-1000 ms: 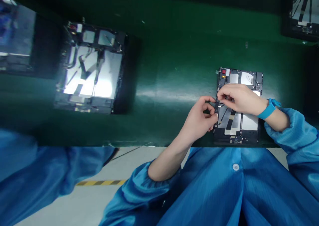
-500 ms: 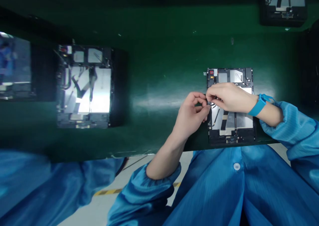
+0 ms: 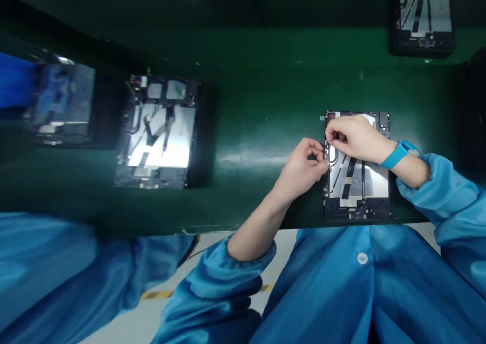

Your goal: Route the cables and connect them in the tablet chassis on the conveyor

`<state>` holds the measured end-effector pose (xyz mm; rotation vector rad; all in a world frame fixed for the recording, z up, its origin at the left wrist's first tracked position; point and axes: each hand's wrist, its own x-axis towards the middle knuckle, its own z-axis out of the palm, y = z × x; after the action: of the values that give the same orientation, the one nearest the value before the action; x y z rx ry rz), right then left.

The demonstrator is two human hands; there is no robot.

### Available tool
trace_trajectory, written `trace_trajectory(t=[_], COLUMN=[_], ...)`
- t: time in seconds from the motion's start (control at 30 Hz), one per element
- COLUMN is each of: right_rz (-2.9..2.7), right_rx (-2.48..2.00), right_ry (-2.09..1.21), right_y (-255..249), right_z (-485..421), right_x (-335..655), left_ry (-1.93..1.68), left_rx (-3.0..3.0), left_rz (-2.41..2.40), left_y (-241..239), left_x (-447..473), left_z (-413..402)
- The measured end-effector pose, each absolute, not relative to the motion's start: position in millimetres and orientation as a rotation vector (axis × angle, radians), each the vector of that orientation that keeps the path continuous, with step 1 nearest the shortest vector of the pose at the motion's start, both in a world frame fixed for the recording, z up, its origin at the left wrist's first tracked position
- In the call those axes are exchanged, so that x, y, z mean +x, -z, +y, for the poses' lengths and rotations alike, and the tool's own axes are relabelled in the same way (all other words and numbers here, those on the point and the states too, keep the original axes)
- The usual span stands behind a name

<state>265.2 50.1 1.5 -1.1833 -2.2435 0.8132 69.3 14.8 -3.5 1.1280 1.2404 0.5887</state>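
In the head view, looks down at a shiny dark green table (image 3: 250, 197) and a flat, black, box-shaped device with silver plates (image 3: 357, 179), open on top and lying near the front edge, just in front of a shiny blue coat (image 3: 322, 278). Keeps the bare left hand (image 3: 304, 167) at the left edge of the device, with fingers bent and thumb and fingertips near each other; cannot tell if pinching anything. Holds the bare right hand (image 3: 357, 136) over the top left part, with thumb and pointing finger close together; cannot tell if holding something tiny. Wears a bright blue band (image 3: 395, 155) on the right wrist. Has a blurry black and silver device (image 3: 157, 131) well apart on the left, a shiny gray one (image 3: 68, 101) past it, and a black and silver one (image 3: 423, 20) at the back right.
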Motion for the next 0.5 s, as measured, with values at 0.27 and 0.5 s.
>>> trace_trajectory(t=[0.27, 0.5], right_rz=[-2.180, -2.162], right_rx=[-1.226, -1.236], right_ry=[-0.839, -0.871], right_y=[6, 6], right_z=[53, 52], right_x=[262, 259], left_ry=[-0.642, -0.620], left_rx=[1.178, 1.103], left_rz=[1.212, 1.226], left_y=[11, 8], left_x=[70, 74], left_z=[27, 30])
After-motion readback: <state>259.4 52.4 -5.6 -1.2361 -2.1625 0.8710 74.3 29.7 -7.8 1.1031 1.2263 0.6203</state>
